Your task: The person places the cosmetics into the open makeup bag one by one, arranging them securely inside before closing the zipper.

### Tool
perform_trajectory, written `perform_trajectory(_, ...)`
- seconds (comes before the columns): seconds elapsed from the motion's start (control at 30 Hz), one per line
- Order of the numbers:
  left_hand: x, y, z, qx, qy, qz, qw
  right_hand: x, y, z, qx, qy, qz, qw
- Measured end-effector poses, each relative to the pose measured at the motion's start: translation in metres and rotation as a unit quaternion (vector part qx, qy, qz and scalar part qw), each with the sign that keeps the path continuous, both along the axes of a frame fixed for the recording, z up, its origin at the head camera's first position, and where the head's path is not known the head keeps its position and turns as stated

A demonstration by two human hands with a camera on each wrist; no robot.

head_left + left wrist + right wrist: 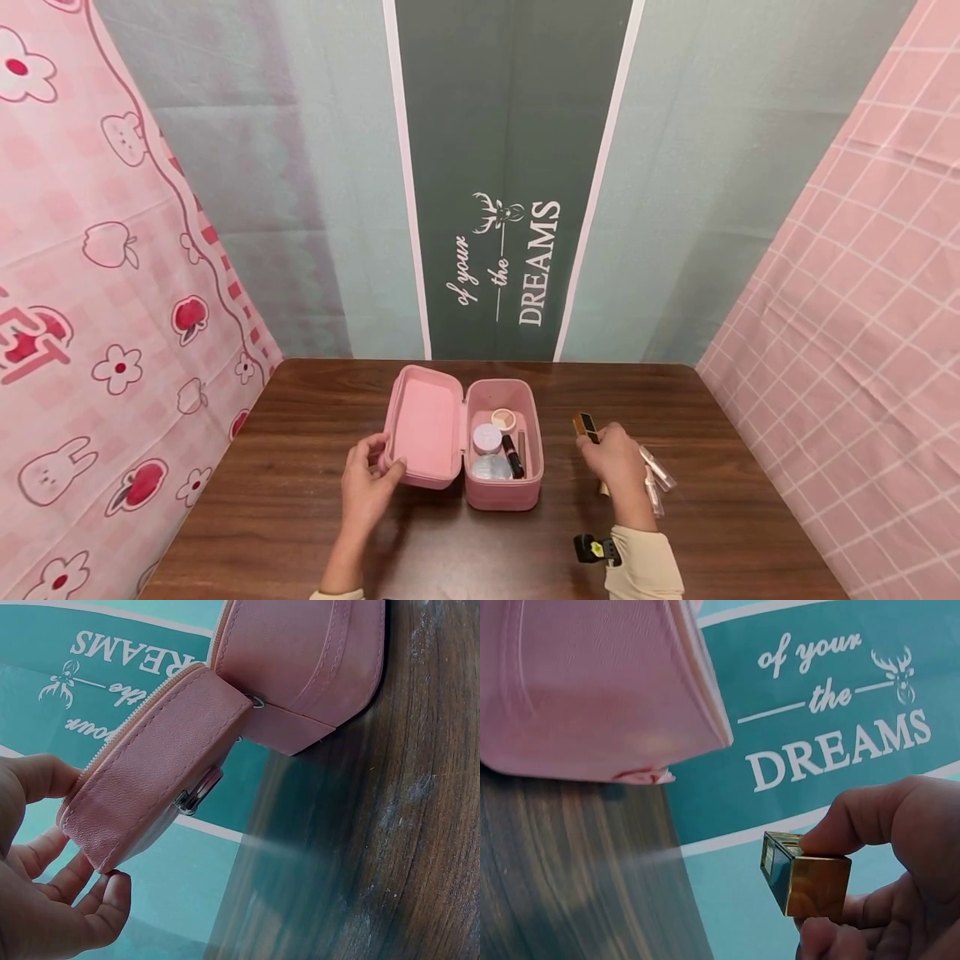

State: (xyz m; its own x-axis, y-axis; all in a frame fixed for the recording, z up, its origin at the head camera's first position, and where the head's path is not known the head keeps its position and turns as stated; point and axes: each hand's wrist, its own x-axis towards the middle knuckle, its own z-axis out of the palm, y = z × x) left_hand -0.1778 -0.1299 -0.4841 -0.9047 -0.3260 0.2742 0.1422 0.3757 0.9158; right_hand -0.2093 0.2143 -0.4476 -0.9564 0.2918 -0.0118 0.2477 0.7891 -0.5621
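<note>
A pink zip-up makeup case [504, 497] stands on the table with its lid [426, 425] folded out to the left. My left hand [367, 487] grips the lid's outer corner, thumb on the zipped rim and fingers beneath, as the left wrist view shows. To the right of the case, my right hand [618, 458] pinches a square gold-and-black lipstick [817, 889] above the table. Inside the case lie a lilac round jar [487, 438], a silvery round compact [491, 468], a small round palette [503, 419], a black tube [513, 457] and a slim stick [522, 448].
Clear slender tubes [657, 468] lie on the wooden table [720, 533] by my right wrist. A small gold item [603, 489] is partly hidden under that hand. Printed cloth [517, 125] hangs behind the table, with pink cloths at both sides.
</note>
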Motion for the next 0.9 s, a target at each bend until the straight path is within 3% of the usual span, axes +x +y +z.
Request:
perform_trajectory(0.13,0.001,0.0,0.0,-0.002,0.003,-0.001,1.0,-0.002,-0.007,0.003,0.012,0.006,0.012,0.9998)
perform_trajectory(0.5,0.0,-0.002,0.0,0.001,0.001,-0.002,1.0,-0.008,-0.022,0.017,0.009,-0.033,0.047,0.9983)
perform_trajectory(0.9,-0.001,-0.001,0.0,0.002,0.001,-0.001,1.0,-0.011,-0.037,0.024,-0.006,-0.032,0.05,0.9982)
